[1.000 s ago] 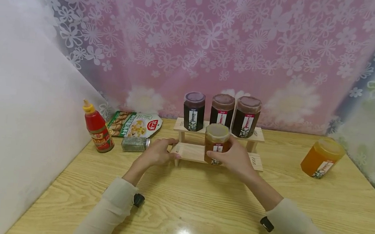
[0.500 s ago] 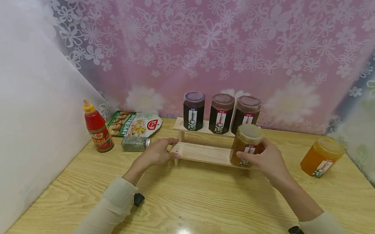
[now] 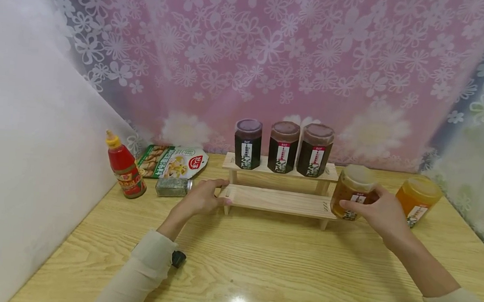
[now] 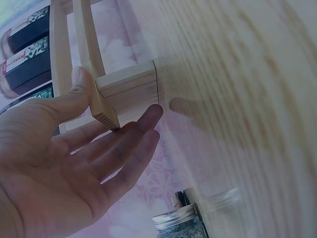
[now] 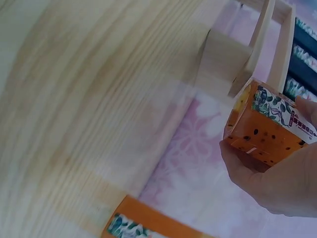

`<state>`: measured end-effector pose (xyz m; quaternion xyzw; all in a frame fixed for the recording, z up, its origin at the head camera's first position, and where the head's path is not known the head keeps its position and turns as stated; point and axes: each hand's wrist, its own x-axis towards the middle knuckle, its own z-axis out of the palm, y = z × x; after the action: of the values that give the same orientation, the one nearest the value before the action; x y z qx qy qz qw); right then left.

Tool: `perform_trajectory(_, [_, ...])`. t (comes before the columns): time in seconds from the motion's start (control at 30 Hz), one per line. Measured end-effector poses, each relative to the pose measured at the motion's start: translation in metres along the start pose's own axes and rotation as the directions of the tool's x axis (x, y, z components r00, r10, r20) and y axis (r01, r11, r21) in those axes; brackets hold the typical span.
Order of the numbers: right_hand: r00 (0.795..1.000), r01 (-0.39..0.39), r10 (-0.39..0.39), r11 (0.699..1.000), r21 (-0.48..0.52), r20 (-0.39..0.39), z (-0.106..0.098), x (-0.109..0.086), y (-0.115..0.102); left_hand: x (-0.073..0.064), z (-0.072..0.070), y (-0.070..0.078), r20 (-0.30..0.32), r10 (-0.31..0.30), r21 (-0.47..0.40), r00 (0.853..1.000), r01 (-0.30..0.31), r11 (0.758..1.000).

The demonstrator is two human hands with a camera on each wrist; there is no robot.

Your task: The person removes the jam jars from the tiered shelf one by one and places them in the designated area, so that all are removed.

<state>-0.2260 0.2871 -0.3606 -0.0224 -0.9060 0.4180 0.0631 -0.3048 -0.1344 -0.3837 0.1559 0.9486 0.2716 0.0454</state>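
Observation:
My right hand [image 3: 384, 214] grips an amber jar [image 3: 348, 190] with a pale lid, thumb across its front. The jar is just off the right end of a two-tier wooden rack [image 3: 281, 200]. In the right wrist view, dark specks show through the jar [image 5: 270, 134] above the fingers. My left hand [image 3: 202, 197] holds the rack's left end between thumb and fingers. In the left wrist view, the thumb lies on the board of the rack [image 4: 106, 106]. Three dark jars, a purple-lidded jar [image 3: 247, 144], a middle jar [image 3: 283, 147] and a right jar [image 3: 315, 149], stand on the upper tier.
An orange honey-coloured jar [image 3: 417, 198] stands right of the right hand, partly behind it. Left of the rack are a red sauce bottle [image 3: 126, 168], a green-and-white food packet [image 3: 177, 161] and a glass spice jar [image 3: 173, 187] lying down. A flowered curtain [image 3: 265, 67] hangs behind the table [image 3: 234, 254].
The right hand has carried the amber jar rightward, from the middle of the lower tier past the rack's right end. My left hand has kept its place on the rack.

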Motion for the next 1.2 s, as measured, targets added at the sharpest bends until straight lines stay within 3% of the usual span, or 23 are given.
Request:
perform_trajectory(0.2, [0.998,-0.031,0.031,0.999,-0.009,-0.047,-0.009,0.009,0.020,0.000,0.001,-0.002,0.003,-0.001,-0.003,1.000,0.001,1.000])
perform_trajectory(0.4, [0.996,-0.087,0.088,0.994,0.060,-0.006,-0.014,0.015,0.036,0.000,0.002,-0.002,0.002,0.009,-0.002,1.000,-0.009,1.000])
perform_trajectory(0.53, [0.991,-0.130,0.129,0.990,0.048,0.024,-0.016,0.019,0.044,0.001,0.003,-0.002,-0.008,0.028,0.006,1.000,-0.028,1.000])
perform_trajectory(1.2, [0.988,-0.150,0.150,0.989,0.008,0.046,-0.023,0.032,0.065,0.001,0.000,-0.001,-0.002,0.020,0.008,1.000,-0.020,1.000])
